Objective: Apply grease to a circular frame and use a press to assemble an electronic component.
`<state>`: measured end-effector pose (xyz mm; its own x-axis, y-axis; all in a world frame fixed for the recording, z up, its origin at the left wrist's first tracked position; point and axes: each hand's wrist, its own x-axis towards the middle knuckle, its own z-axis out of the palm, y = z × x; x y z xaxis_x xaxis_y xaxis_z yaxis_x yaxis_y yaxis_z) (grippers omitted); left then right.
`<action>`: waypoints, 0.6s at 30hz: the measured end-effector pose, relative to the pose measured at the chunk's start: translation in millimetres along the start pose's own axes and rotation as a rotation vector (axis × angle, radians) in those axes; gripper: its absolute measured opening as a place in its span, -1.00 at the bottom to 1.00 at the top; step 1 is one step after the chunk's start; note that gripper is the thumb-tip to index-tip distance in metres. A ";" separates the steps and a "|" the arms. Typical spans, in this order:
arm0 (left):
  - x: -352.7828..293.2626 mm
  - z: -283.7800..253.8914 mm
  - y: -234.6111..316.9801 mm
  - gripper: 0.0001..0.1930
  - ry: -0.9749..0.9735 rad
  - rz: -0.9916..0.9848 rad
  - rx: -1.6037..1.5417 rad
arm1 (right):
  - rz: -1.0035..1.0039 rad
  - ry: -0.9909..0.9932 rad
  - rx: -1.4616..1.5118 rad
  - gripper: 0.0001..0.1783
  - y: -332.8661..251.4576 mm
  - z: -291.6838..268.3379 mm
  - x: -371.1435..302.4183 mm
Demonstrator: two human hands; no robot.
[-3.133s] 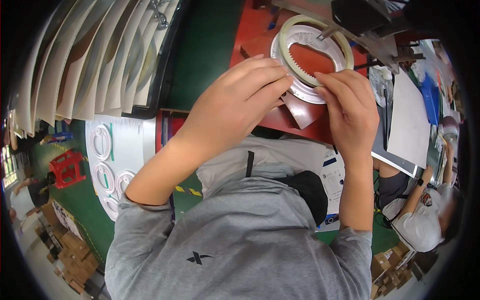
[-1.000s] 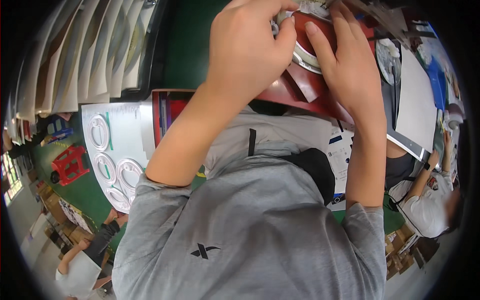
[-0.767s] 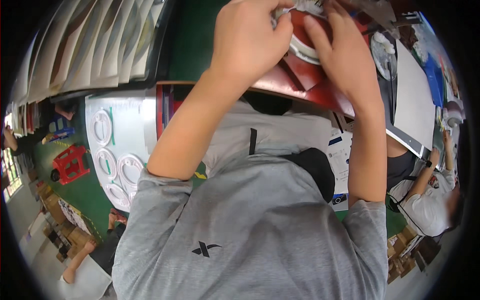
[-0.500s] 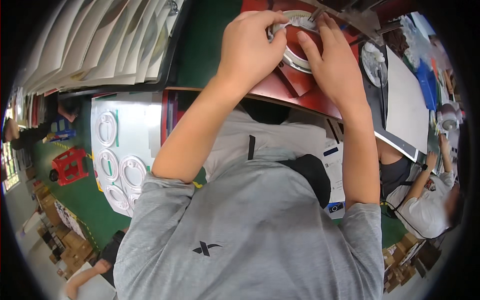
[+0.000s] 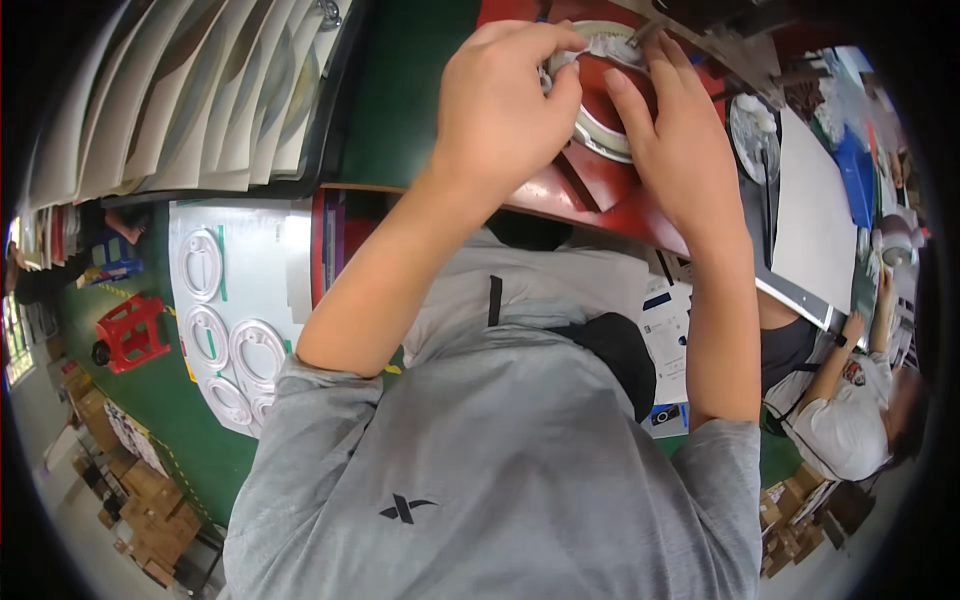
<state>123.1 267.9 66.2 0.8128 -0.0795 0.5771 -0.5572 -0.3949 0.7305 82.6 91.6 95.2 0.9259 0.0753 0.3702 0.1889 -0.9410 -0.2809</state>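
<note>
Brown cardboard boxes (image 5: 140, 500) at lower left; possibly white-and-blue labelled sheets (image 5: 665, 330) under the right arm

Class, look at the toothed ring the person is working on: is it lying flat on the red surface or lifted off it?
Cannot tell: left hand and right hand cover most of the toothed ring.

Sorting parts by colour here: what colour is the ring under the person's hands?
Pale cream ring on a red work surface, seen in the head view, partly covered by both hands.

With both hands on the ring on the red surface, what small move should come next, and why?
Probably keep the left hand pinching the white scrap and press it along the ring, since the right hand braces the ring's other side.
</note>
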 end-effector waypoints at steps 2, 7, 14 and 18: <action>-1.9 1.5 -1.9 -0.80 0.015 0.001 -0.050 | 0.010 -0.015 -0.019 -0.30 -2.3 -0.5 -3.5; -0.3 -5.3 1.3 -0.82 -0.060 -0.094 -0.099 | 0.011 -0.004 -0.084 -0.31 -9.0 2.1 -3.8; 2.2 -2.2 3.6 -0.82 -0.007 0.034 0.010 | 0.040 -0.032 -0.110 -0.31 -12.6 -4.5 -0.2; 4.1 -1.6 2.6 -0.81 -0.001 0.065 0.023 | 0.015 0.006 -0.060 -0.32 -9.5 1.4 0.9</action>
<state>124.7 268.0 71.1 0.7753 -0.1062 0.6227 -0.6048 -0.4094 0.6831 82.1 101.0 97.0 0.9263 0.0595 0.3721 0.1552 -0.9600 -0.2328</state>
